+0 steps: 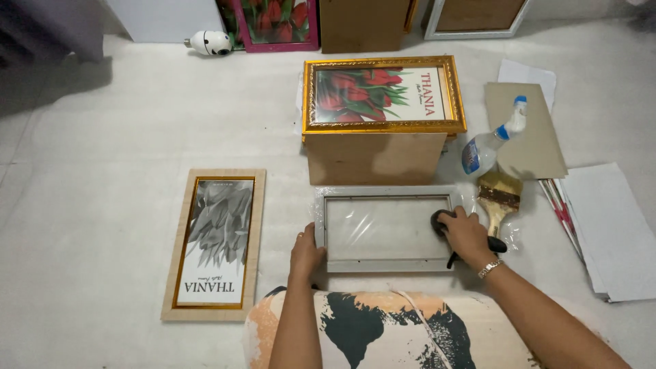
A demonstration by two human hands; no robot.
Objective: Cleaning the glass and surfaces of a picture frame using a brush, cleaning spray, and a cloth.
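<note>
Silver picture frame (387,231) lies flat on the floor just near of a brown box (374,158). Left hand (305,253) presses its left edge, fingers flat. Right hand (466,232) closes over a dark object (438,220) at the right edge; what it is stays mostly hidden. A paintbrush (499,198) lies right.

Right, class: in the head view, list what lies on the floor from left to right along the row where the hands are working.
Wood-edged frame with a grey picture → left hand → silver frame → right hand → paintbrush → white sheets.
</note>
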